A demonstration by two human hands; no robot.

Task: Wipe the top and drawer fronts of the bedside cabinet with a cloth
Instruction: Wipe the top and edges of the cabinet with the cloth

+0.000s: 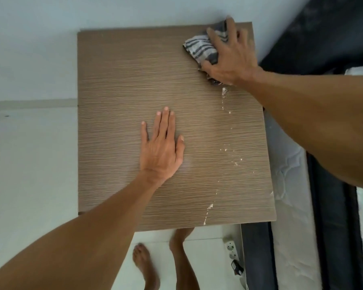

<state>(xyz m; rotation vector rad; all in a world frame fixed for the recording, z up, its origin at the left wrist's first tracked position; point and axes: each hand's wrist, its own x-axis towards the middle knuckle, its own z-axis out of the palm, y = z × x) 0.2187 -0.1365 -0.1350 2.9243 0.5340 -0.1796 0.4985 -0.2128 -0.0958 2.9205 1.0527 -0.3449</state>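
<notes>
The bedside cabinet's brown wood-grain top (122,80) fills the middle of the head view, seen from straight above. My right hand (231,57) presses a grey-and-white striped cloth (199,48) onto the top's far right corner, fingers spread over it. My left hand (162,147) lies flat, palm down and fingers apart, near the middle of the top, holding nothing. A trail of pale crumbs and dust (223,93) runs from just below the cloth down the right side to the near edge. The drawer fronts are hidden under the top.
A pale wall is behind the cabinet and a white floor on the left. A dark bed frame and white mattress (289,185) adjoin the right side. A white power strip (232,250) with a plug lies on the floor by my bare feet (144,262).
</notes>
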